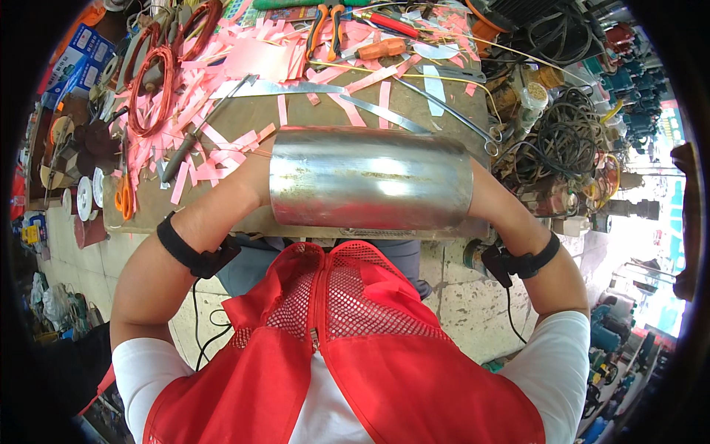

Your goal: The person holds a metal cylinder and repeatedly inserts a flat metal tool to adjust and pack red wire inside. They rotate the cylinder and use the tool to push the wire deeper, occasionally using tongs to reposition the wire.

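Note:
A shiny bare-metal cylinder (pixel 371 177) lies crosswise in front of me at the near edge of the workbench (pixel 233 114), with brownish stains along its wall. My left forearm runs to its left end and my right forearm to its right end. Both hands are out of sight at or inside those ends, so their grip is hidden. I cannot tell whether the cylinder rests on the bench or is lifted. Behind it lie a steel ruler (pixel 277 89), a narrow metal strip (pixel 385 114) and long metal forceps or scissors (pixel 444 110). Loose pink insulating-paper strips (pixel 213 161) spread to the left.
Orange-handled scissors (pixel 124 197), a dark-handled screwdriver (pixel 180 158) and copper wire coils (pixel 152 91) are at the left. Pliers (pixel 327 33) and an orange-handled screwdriver (pixel 383 49) lie at the back. Tangled black cable (pixel 571 130) heaps at the right.

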`<state>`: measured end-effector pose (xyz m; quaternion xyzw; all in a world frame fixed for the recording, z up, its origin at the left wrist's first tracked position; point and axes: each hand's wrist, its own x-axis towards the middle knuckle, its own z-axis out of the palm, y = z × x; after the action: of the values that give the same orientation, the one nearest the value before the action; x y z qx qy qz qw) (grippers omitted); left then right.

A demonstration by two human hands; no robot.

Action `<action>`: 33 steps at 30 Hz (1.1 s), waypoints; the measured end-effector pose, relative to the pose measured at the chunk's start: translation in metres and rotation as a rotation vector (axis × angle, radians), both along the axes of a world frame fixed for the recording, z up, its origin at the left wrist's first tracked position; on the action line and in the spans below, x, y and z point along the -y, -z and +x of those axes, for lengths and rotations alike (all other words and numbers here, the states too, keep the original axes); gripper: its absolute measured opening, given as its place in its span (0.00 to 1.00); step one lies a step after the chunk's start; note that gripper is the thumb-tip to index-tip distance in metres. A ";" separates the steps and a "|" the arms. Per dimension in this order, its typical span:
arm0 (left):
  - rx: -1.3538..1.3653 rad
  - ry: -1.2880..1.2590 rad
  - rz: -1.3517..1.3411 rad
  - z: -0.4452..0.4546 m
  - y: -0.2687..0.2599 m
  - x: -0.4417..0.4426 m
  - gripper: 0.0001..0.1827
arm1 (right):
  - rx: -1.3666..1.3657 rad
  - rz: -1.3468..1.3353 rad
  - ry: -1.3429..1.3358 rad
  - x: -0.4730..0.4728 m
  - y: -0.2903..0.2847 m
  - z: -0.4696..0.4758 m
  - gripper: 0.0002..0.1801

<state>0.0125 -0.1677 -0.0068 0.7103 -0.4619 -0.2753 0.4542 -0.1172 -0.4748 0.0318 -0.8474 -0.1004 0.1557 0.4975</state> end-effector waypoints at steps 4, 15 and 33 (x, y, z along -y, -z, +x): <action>-0.026 -0.015 0.026 0.003 0.002 0.005 0.26 | -0.186 0.094 0.068 -0.006 -0.008 0.001 0.25; -0.244 -0.075 0.300 0.004 -0.030 -0.002 0.26 | 0.155 -0.449 0.061 0.003 -0.018 -0.010 0.22; 0.753 -0.171 0.271 -0.015 -0.034 -0.030 0.15 | 0.313 -0.664 0.222 0.027 -0.011 -0.017 0.16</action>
<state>-0.0023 -0.1372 0.0269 0.8509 -0.4945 -0.0156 0.1767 -0.1343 -0.5014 0.0428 -0.9817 -0.0268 -0.0065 0.1882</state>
